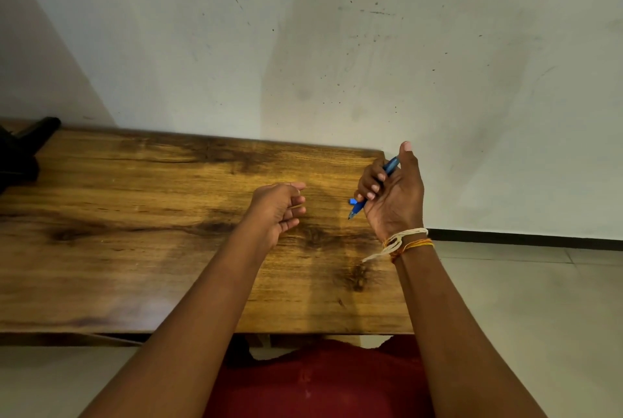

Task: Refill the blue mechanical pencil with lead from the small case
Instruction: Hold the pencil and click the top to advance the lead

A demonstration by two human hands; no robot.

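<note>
**Inspector A:** The slim blue plastic mechanical pencil (374, 190) was held in the right hand (392, 193), fingers curled round its barrel, above the right end of the brown wooden table (135, 215). Its long axis ran diagonally, the dark tip low and towards the person, the other end up by the thumb.

**Inspector B:** And the left hand (278, 212)?

**Inspector A:** Near the pencil, to its left, apart from it. Fingers loosely curled; whether they pinched a lead, I could not tell. No small case was visible.

**Inspector B:** Markings?

**Inspector A:** None legible. I judge that the lead must travel rightward to the pencil.
</note>
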